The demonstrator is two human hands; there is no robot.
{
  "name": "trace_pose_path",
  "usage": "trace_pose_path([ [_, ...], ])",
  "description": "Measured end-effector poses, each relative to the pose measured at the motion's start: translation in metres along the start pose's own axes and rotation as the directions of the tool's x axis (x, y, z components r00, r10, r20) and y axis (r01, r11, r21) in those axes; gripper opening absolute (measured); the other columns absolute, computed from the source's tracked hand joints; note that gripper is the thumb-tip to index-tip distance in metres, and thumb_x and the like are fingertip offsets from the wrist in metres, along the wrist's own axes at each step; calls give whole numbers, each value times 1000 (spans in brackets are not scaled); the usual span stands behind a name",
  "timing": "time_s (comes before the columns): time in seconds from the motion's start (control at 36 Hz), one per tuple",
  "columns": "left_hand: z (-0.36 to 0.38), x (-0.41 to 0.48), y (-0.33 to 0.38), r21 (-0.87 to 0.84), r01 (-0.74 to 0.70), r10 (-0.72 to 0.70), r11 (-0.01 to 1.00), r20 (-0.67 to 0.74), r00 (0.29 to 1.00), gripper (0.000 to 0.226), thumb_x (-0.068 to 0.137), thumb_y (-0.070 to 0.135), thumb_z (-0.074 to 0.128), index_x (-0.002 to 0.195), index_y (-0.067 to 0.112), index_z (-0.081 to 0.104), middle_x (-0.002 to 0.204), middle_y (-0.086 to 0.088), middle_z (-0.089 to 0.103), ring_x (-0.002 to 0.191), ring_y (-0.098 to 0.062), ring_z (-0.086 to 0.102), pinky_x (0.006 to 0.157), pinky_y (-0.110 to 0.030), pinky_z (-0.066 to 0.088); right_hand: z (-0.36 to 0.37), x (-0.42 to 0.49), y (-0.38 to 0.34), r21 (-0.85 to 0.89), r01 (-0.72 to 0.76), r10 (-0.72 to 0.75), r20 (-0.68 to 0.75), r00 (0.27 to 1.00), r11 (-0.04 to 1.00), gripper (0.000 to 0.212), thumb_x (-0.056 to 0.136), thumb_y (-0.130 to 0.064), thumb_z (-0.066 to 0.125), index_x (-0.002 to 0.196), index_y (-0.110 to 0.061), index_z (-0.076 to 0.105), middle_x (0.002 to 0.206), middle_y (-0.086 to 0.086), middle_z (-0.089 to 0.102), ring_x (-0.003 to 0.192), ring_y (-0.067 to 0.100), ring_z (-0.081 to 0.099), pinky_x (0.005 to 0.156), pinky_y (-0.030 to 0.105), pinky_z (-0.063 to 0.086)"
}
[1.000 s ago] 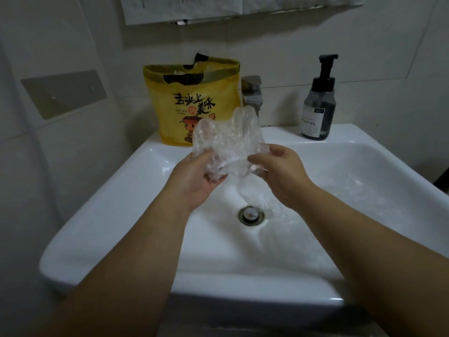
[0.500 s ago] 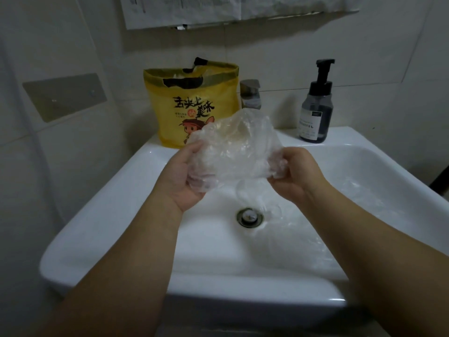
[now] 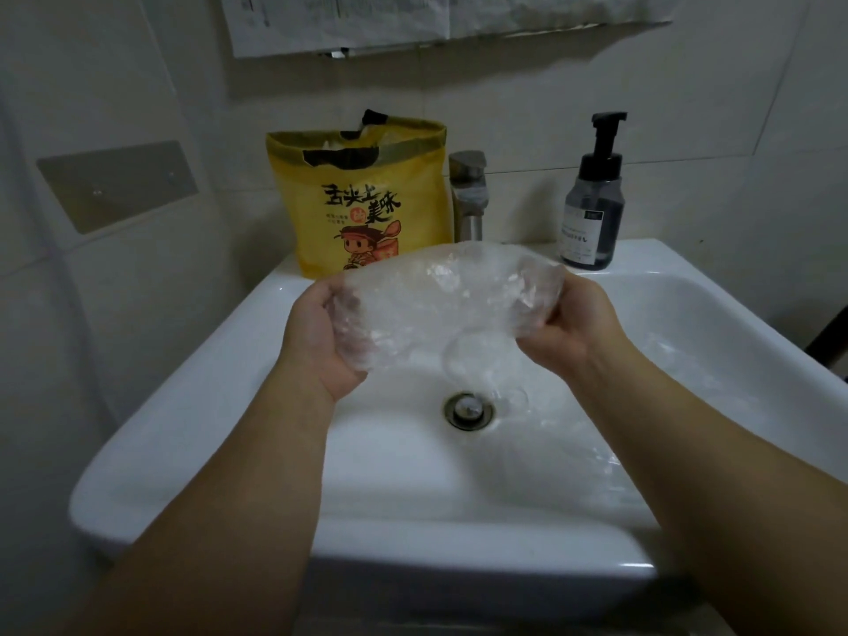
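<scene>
Right now both hands are up over the basin, and a crumpled piece of clear plastic [image 3: 449,300] is stretched between them. The left hand [image 3: 321,335] grips the plastic's left end, its fingers curled into the film and partly seen through it. The right hand [image 3: 566,328] grips the right end, with the fingers bunched round a gathered edge. The two hands are well apart, and the plastic spans the whole gap between them in a wrinkled, shiny band that sags a little at its lower edge. It hangs in the air and touches nothing but the hands. Below them lies a white sink [image 3: 257,406], and its round metal drain [image 3: 469,408] sits straight under the gap between the hands. In the bowl below the right hand lies something glossy and clear; whether it is water or more film I cannot tell. Beyond the left hand, a yellow bag [image 3: 362,199] with black writing and a cartoon figure stands on the back ledge of the sink, its top open. Just beyond the middle of the plastic, a metal tap [image 3: 468,195] rises beside that bag. Beyond the right hand stands a dark pump bottle [image 3: 592,208] on the same ledge. High above the hands a sheet of paper [image 3: 344,16] hangs on the tiled wall.
</scene>
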State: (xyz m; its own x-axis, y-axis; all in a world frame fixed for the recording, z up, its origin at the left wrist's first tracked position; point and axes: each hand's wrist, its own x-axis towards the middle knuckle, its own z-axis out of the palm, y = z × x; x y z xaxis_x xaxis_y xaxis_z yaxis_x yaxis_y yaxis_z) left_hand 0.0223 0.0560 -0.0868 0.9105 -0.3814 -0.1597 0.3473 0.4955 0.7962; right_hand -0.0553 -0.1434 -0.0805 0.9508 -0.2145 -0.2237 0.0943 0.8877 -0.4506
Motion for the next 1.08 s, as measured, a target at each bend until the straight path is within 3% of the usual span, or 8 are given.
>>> trace_pose_path([
  [0.14, -2, 1, -5, 150, 74, -48, 986, -165, 985, 19, 94, 17, 45, 82, 9, 57, 57, -4, 63, 44, -14, 61, 40, -16, 46, 5, -6, 2, -170, -30, 43, 73, 996, 985, 39, 101, -35, 43, 101, -3, 64, 90, 10, 70, 80, 23, 69, 81, 35, 56],
  [0.22, -4, 5, -17, 580, 170, 47, 797, -339, 939, 22, 87, 14, 54, 107, 6, 62, 93, -12, 65, 82, -22, 62, 71, -29, 51, 7, -10, 3, -339, 6, 30, 101, 994, 941, 42, 95, -42, 50, 113, -7, 65, 101, 10, 69, 95, 24, 65, 88, 36, 51],
  [0.31, 2, 2, -20, 836, -9, 325, 549, -203, 924, 50, 89, 10, 58, 138, 9, 49, 137, -8, 51, 123, -24, 48, 91, -29, 37, 10, -17, 8, -560, 85, 0, 149, 989, 824, 24, 97, -34, 50, 92, -13, 59, 56, 0, 51, 46, 9, 48, 44, 17, 41],
  [0.53, 21, -21, -21, 773, -228, 4, 592, 280, 960, 51, 72, 65, 64, 114, 35, 64, 104, 23, 70, 98, 8, 63, 83, -17, 44, 15, -23, 9, -749, 148, 110, 283, 953, 646, 22, 97, -34, 49, 90, -15, 58, 54, 1, 48, 41, 8, 44, 40, 19, 35],
  [0.67, 16, -17, -22, 807, -217, 59, 550, 222, 973, 36, 89, 45, 63, 99, 12, 72, 100, -9, 74, 94, -27, 69, 89, -39, 53, 13, -23, 4, -699, 95, 124, 256, 959, 709, 31, 83, -45, 57, 88, -16, 65, 73, 6, 62, 62, 17, 61, 59, 25, 51],
  [0.78, 16, -10, -18, 613, -193, 101, 766, 181, 978, 34, 97, 29, 55, 68, 19, 71, 85, -10, 61, 82, -24, 56, 82, -37, 51, 13, -20, 3, -590, 113, -10, 176, 984, 800, 55, 92, -54, 45, 126, -11, 50, 85, 4, 71, 68, 19, 70, 61, 33, 53],
  [0.92, 18, -9, -7, 293, -119, 109, 949, 52, 993, 45, 99, 37, 49, 128, 4, 59, 127, -15, 63, 108, -24, 62, 98, -41, 51, 4, -9, 1, -473, 122, -74, 118, 990, 873, 105, 75, -67, 53, 154, -21, 1, 136, 14, 50, 109, 35, 58, 85, 50, 48],
  [1.08, 16, -9, -4, 150, -84, 72, 985, 85, 994, 45, 99, 41, 44, 130, 11, 60, 118, -9, 70, 105, -23, 68, 88, -38, 56, 2, -10, 16, -707, -80, 266, 156, 951, 703, 102, 69, -69, 61, 145, -7, 34, 128, 15, 61, 110, 31, 63, 89, 42, 51],
])
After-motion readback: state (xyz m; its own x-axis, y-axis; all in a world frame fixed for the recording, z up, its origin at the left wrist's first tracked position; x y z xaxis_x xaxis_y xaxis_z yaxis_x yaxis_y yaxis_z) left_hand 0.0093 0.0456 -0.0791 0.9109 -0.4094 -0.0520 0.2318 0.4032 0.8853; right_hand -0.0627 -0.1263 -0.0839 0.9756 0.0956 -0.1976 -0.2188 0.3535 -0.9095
